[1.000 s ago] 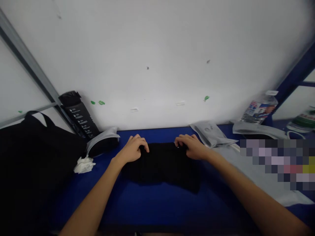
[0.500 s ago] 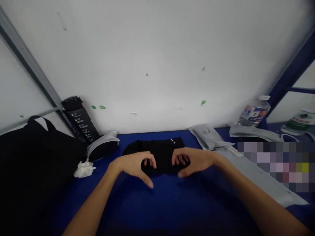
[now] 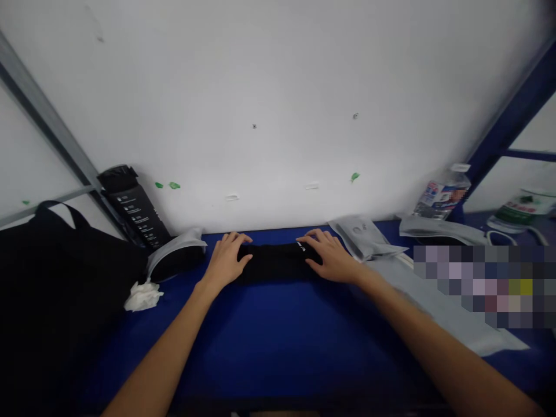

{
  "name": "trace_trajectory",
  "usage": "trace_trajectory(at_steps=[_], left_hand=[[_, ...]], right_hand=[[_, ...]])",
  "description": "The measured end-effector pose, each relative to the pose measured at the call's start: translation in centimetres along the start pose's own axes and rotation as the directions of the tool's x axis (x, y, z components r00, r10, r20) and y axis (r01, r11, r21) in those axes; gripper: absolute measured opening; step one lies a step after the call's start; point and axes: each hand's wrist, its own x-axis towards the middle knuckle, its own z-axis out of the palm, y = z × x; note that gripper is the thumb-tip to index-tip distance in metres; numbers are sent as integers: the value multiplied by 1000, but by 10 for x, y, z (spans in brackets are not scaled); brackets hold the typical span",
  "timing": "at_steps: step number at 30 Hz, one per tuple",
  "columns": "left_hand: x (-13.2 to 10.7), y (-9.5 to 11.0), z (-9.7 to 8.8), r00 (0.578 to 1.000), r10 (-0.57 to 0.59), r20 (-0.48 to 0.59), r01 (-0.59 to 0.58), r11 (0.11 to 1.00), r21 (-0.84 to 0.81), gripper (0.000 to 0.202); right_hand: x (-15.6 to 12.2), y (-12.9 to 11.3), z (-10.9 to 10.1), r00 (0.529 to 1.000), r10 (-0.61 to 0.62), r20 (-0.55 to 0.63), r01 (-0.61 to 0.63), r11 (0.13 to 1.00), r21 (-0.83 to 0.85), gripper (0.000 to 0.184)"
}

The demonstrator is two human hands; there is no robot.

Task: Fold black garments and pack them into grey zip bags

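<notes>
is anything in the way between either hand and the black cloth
No, nothing visible: the left hand is at the left end of the black cloth, the right hand at its right end. The grey packet lies farther right, not between them.

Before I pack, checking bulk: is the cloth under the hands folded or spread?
Folded: the cloth forms a narrow band; a second ago it spread much deeper.

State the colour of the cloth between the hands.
The cloth is black with a small white mark; the head view shows it.
</notes>
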Motion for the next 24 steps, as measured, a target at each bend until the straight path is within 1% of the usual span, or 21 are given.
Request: trace_trajectory(at_steps=[2,3,5,6,7,8,10,11,12,13,14,16,18,20,22,23,24], left_hand=[[0,-7,6,998,-33,-51,39,994,103,33],[0,-10,6,996,-56,-71,63,993,104,35],[-1,-16,1,989,-127,-81,131,991,40,40],[-1,-19,-3,982,-182,-53,182,983,-6,46],[-2,-21,-8,969,-248,2,247,968,-46,53],[-3,-23,-12,946,-315,69,320,945,-70,61],[-6,-24,-20,882,-421,211,444,893,-76,72],[-7,-24,-24,852,-447,272,482,873,-74,73],[-9,-23,-27,831,-457,318,504,860,-78,72],[-10,-22,-30,819,-455,350,512,855,-86,70],[-11,-20,-33,813,-445,375,513,853,-100,68],[-11,-16,-38,816,-405,413,498,854,-148,65],[-12,-11,-42,825,-342,450,471,857,-210,67],[-12,-4,-44,819,-310,483,474,840,-263,71],[-11,2,-43,802,-336,493,516,806,-290,70],[-11,5,-42,801,-360,479,535,790,-301,66],[-10,6,-41,808,-383,447,542,781,-311,62]], right_hand=[[-2,6,6,998,47,46,-44,997,-68,62],[-2,8,7,997,59,57,-54,995,-81,67],[-2,8,5,997,67,33,-63,991,-120,74],[-2,6,3,998,67,3,-66,987,-145,75],[-2,3,1,998,56,-30,-60,985,-159,74],[-2,-2,0,998,29,-58,-38,987,-156,70],[-3,-15,3,995,-67,-79,59,993,-101,61],[-4,-22,6,991,-120,-63,116,991,-66,57],[-5,-29,10,986,-167,-28,166,985,-38,52],[-5,-35,16,980,-199,21,199,980,-22,48],[-6,-40,21,974,-215,73,217,976,-18,46],[-8,-46,28,966,-214,146,220,975,-25,45],[-8,-46,31,967,-196,162,204,979,-30,44],[-8,-45,29,971,-184,156,192,981,-36,43],[-8,-44,25,971,-188,151,195,980,-34,43],[-7,-45,24,971,-195,142,200,979,-28,44],[-7,-47,23,970,-204,129,208,978,-19,43]])
